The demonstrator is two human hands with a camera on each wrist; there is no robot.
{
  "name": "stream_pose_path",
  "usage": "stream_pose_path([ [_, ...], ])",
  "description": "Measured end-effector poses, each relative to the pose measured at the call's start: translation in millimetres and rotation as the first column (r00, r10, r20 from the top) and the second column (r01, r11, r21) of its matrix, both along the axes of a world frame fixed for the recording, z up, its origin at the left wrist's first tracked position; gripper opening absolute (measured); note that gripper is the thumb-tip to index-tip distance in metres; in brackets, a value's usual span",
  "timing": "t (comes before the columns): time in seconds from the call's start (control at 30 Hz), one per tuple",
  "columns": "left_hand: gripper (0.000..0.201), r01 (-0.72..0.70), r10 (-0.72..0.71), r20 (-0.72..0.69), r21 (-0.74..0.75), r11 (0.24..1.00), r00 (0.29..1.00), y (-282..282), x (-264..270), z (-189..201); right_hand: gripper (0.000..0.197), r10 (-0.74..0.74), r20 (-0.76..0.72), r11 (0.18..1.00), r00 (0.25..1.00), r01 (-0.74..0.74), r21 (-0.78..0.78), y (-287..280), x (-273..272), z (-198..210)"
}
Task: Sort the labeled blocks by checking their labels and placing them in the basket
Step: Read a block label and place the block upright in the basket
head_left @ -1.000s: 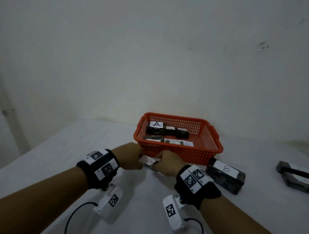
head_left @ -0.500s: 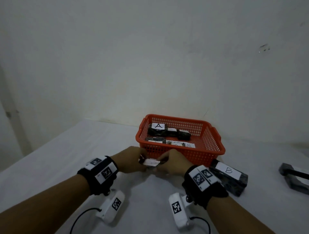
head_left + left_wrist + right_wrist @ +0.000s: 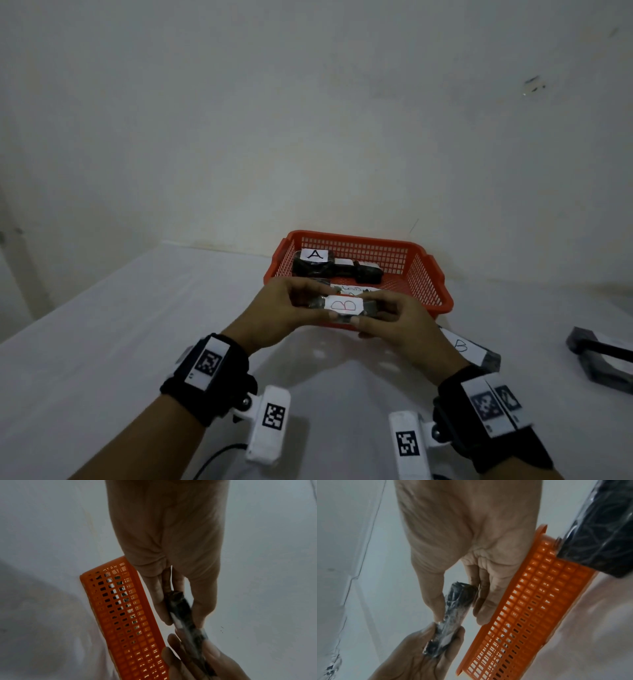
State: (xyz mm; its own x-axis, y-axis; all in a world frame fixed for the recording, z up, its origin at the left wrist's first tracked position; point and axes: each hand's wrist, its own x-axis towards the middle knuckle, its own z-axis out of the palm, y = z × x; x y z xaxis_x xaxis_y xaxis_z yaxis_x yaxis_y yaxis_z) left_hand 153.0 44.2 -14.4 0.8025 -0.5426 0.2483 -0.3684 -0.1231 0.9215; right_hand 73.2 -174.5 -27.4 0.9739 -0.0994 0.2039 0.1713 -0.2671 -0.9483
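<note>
A dark block (image 3: pixel 342 307) with a white label marked "B" is held at the centre of the head view, lifted clear of the white table (image 3: pixel 137 325) and just in front of the near wall of the orange basket (image 3: pixel 433 274). Its label is turned up toward the camera, so the checking step is judged to be in hand. The block is pinched at its left end by the left hand (image 3: pixel 277 315) and at its right end by the right hand (image 3: pixel 394 322); in both wrist views the fingers (image 3: pixel 159 601) are seen closed narrowly on either face of the thin block, thumb on one side and fingers on the other.

Inside the basket several dark blocks are already laid, one of them bearing an "A" label (image 3: pixel 314 255); the other labels there cannot be read. Outside it, a second block marked "B" (image 3: pixel 469 349) lies on the table at the right of the frame, and another dark block (image 3: pixel 603 363) is seen at the far right edge, its label not legible. The sorting is therefore judged partly done, with at least these three blocks left.
</note>
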Motion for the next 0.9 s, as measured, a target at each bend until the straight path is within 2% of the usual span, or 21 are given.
stream_pose_path([
  [0.1, 0.037, 0.019, -0.019, 0.003, -0.017, 1.000, 1.000, -16, -5, -2, 0.043, -0.002, 0.035, 1.000, 0.999, 0.002, 0.010, -11, -5, -1],
  [0.23, 0.040, 0.064, -0.068, -0.050, -0.085, 0.994, 0.996, -32, -8, -7, 0.040, -0.077, 0.078, 0.995, 0.994, 0.072, 0.071, -22, -8, -5],
  [0.4, 0.032, 0.017, -0.022, -0.046, -0.108, 0.994, 0.999, -43, -10, -17, 0.032, -0.033, 0.010, 0.989, 0.999, 0.032, 0.146, -31, -11, -12],
  [0.6, 0.036, 0.096, -0.112, -0.110, -0.141, 0.985, 0.988, -46, -17, -20, 0.030, -0.093, 0.032, 0.984, 0.995, 0.087, 0.155, -36, -17, -11],
  [0.8, 0.042, 0.112, -0.121, -0.096, -0.093, 0.989, 0.988, -40, -17, -23, 0.023, -0.037, -0.077, 0.981, 0.996, 0.051, 0.188, -32, -21, -10],
  [0.9, 0.049, 0.135, -0.148, -0.109, -0.111, 0.985, 0.983, -38, -21, -24, 0.016, -0.073, -0.128, 0.991, 0.989, 0.087, 0.105, -32, -21, -11],
])
